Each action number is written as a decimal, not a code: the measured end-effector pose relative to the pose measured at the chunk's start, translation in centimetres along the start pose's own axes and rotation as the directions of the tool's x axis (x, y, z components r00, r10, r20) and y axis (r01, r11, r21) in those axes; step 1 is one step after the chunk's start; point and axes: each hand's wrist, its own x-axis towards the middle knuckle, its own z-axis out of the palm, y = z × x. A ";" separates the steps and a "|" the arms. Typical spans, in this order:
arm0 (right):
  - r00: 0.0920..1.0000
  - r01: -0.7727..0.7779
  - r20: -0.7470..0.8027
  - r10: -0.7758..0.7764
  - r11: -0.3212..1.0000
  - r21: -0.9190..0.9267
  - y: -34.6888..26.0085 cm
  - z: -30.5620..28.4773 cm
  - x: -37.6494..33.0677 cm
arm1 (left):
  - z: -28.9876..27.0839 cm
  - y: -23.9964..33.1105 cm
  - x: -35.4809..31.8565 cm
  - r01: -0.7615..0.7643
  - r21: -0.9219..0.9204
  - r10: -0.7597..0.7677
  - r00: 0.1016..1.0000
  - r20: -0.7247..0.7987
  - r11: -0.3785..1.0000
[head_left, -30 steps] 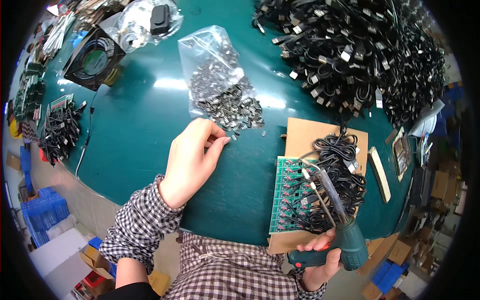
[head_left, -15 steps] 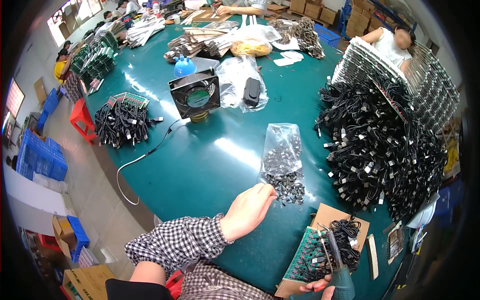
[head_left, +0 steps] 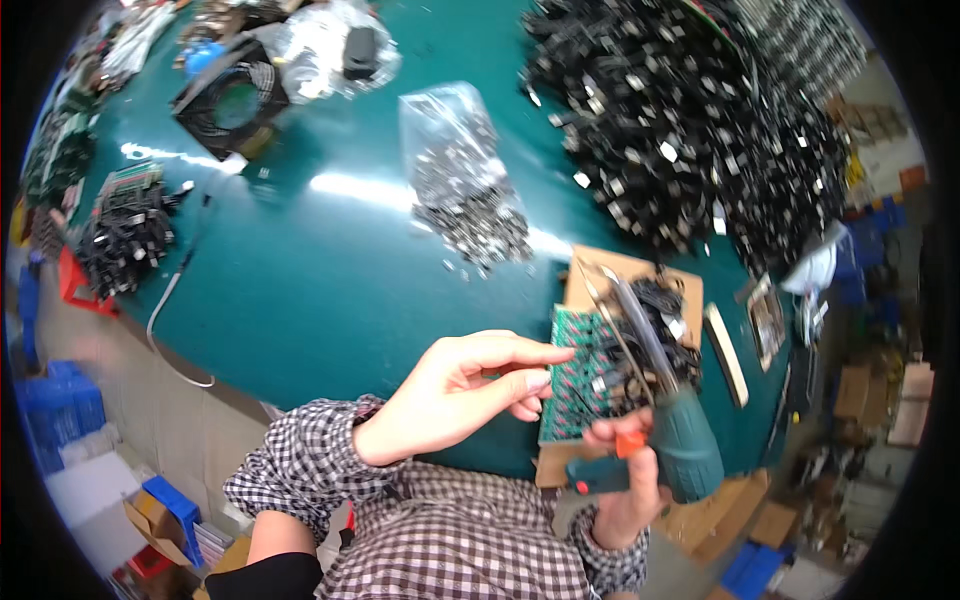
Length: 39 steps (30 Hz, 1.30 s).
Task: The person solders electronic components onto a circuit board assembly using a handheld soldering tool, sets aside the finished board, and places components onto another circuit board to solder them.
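Observation:
My left hand (head_left: 465,385) hovers beside the left edge of a green circuit board panel (head_left: 572,375). Its index finger points at the board, with the thumb apart below; no held part can be made out. My right hand (head_left: 635,480) grips a soldering gun (head_left: 690,450) with a dark green body and an orange trigger. The gun's metal barrel and thin bent tube slant over the board. Black cables (head_left: 660,310) lie coiled along the panel, which rests on a piece of cardboard (head_left: 610,262).
A clear bag (head_left: 450,130) spills small metal-and-black parts (head_left: 480,232) beyond my left hand. A large heap of black cables (head_left: 660,130) fills the far right. A fan (head_left: 232,100) and a smaller cable bundle (head_left: 130,235) stand left. A pale strip (head_left: 727,355) lies right of the board.
My left hand has left the small parts and come to the board, its fingers parting. The soldering gun has come further into view over the board. The whole view has tilted down and right.

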 end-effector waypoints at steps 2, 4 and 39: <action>0.999 -0.002 0.040 0.005 0.997 -0.083 -0.4 0.3 0.6 | 1.3 -0.4 -0.1 0.084 -0.054 -0.081 0.995 0.062 0.995; 0.997 -0.017 0.073 0.027 0.991 -0.134 -0.7 0.6 1.3 | 2.0 -0.7 0.1 0.110 -0.081 -0.098 0.986 0.134 0.991; 0.998 -0.002 -0.059 -0.003 0.996 -0.093 0.7 -1.5 -1.1 | 0.2 -3.7 2.2 0.176 0.007 -0.165 0.938 -0.305 0.984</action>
